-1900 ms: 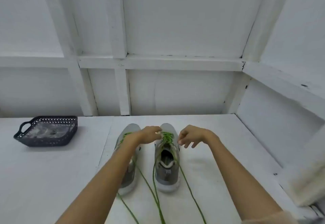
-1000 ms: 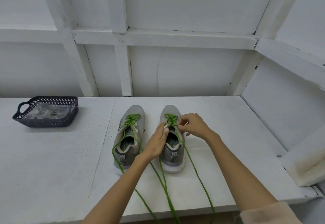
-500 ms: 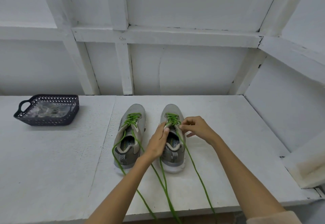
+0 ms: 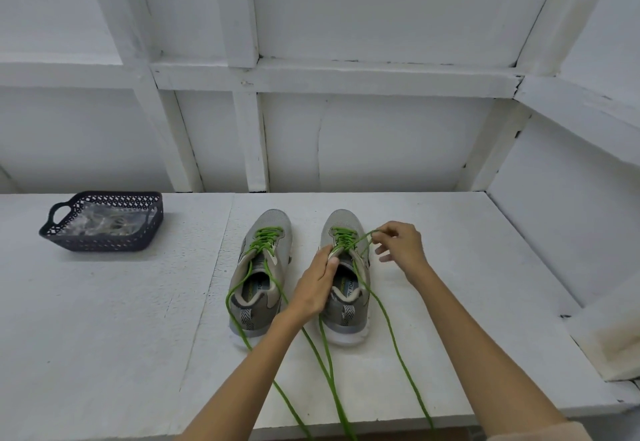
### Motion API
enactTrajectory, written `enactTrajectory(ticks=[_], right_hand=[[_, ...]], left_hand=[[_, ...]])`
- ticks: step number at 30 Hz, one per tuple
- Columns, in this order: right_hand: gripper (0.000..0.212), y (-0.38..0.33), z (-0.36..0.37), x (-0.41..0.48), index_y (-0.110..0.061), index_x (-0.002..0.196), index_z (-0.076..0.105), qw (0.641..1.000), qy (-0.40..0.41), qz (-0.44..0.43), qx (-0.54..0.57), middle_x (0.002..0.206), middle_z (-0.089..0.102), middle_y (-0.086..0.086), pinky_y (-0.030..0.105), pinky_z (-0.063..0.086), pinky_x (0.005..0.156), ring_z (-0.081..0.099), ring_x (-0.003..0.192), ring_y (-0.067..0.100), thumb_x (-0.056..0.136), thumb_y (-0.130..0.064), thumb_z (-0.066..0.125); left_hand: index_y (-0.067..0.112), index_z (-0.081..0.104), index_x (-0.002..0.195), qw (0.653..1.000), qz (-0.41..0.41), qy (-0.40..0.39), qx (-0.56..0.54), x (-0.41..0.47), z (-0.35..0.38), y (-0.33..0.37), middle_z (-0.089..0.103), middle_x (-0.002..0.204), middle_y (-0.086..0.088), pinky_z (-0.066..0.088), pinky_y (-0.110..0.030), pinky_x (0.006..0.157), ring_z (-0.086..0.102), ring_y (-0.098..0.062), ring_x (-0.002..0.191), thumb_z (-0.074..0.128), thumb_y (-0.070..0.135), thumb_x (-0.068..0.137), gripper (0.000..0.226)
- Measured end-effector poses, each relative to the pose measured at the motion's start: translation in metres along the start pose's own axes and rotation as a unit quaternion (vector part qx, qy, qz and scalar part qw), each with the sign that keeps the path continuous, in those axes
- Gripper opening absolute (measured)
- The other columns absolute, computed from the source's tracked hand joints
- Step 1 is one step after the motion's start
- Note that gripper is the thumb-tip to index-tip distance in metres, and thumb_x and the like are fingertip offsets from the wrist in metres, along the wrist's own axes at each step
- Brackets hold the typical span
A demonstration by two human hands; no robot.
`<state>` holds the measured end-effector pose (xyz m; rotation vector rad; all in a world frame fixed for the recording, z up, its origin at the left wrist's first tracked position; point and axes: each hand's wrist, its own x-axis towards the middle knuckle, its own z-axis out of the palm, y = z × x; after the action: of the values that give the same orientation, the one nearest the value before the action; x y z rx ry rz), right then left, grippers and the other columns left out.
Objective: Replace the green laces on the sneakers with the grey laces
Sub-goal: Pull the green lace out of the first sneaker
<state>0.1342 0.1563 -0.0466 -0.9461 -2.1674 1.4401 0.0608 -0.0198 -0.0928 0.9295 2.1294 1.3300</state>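
Now, two grey sneakers are standing side by side in the middle of the desk (image 4: pixel 104 319), toes pointing at the wall (image 4: pixel 363 142), heels facing the person.

- Left sneaker (image 4: pixel 258 277) and right sneaker (image 4: pixel 348 305): pale grey knit uppers, white soles, darker heels with a chevron tab, printed insoles showing.
- Green laces (image 4: pixel 266 238) are sitting threaded in both sneakers, crossing in rows over the tongues. They are bright lime, round and cord-like. Their long loose ends (image 4: pixel 329 371) are trailing back across the desk and running over its near edge.
- Left hand (image 4: pixel 315 288) is reaching over the right sneaker's collar. Thumb and fingertips are pinching the top of the tongue, just below the lowest lace rows.
- Right hand (image 4: pixel 398 250) is hovering just right of the same sneaker. Thumb and forefinger are pinching a loop (image 4: pixel 363 236) of lace that is lifting clear of the eyelets, while the other fingers are spreading loosely.
- The hands are working apart, one on each side of the lacing.
- A dark perforated basket (image 4: pixel 100 243) is sitting well to the left, near the wall, holding a clear crinkled packet (image 4: pixel 104 224). I cannot tell what is inside it.
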Motion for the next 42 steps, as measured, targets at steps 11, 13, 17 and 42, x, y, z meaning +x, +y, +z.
enactTrajectory(ticks=[11,13,17,42], right_hand=[[0.007,-0.001,0.004,-0.007,-0.008,0.08,0.067,0.992,-0.05,0.086,0.082,0.075,0.064,0.009,0.025,0.045,0.047,0.054,0.052,0.015,0.087,-0.008,0.069],[0.008,0.001,0.0,-0.002,-0.005,0.086,0.07,0.986,0.037,0.094,0.134,0.079,0.064,0.013,0.024,0.043,0.042,0.051,0.049,0.018,0.088,0.0,0.064],[0.021,0.001,-0.011,-0.007,-0.004,0.096,0.07,0.979,-0.113,0.15,0.074,0.085,0.07,0.01,0.025,0.05,0.049,0.059,0.057,0.016,0.084,-0.02,0.075],[0.021,0.0,-0.005,-0.007,-0.002,0.089,0.071,0.974,-0.165,0.132,0.08,0.076,0.067,0.009,0.023,0.047,0.049,0.059,0.056,0.014,0.081,-0.02,0.077]], left_hand=[[0.024,0.033,0.146,1.0,0.001,0.003,-0.003,0.0,0.0,0.0,0.033,0.137,0.021,0.021,-0.016,0.104,0.029,0.004,0.127,0.027,0.043,0.104,0.047],[0.022,0.031,0.147,1.0,0.0,0.006,0.0,0.0,0.0,-0.001,0.032,0.134,0.02,0.018,-0.014,0.102,0.027,0.005,0.124,0.028,0.039,0.104,0.047],[0.023,0.031,0.148,1.0,-0.005,0.005,-0.005,0.002,0.001,-0.005,0.034,0.147,0.013,0.018,-0.019,0.111,0.025,0.002,0.133,0.027,0.045,0.103,0.05],[0.023,0.037,0.147,0.997,-0.03,0.05,-0.052,0.011,0.015,-0.016,0.036,0.153,0.006,0.02,-0.038,0.12,0.027,-0.012,0.143,0.027,0.06,0.097,0.063]])
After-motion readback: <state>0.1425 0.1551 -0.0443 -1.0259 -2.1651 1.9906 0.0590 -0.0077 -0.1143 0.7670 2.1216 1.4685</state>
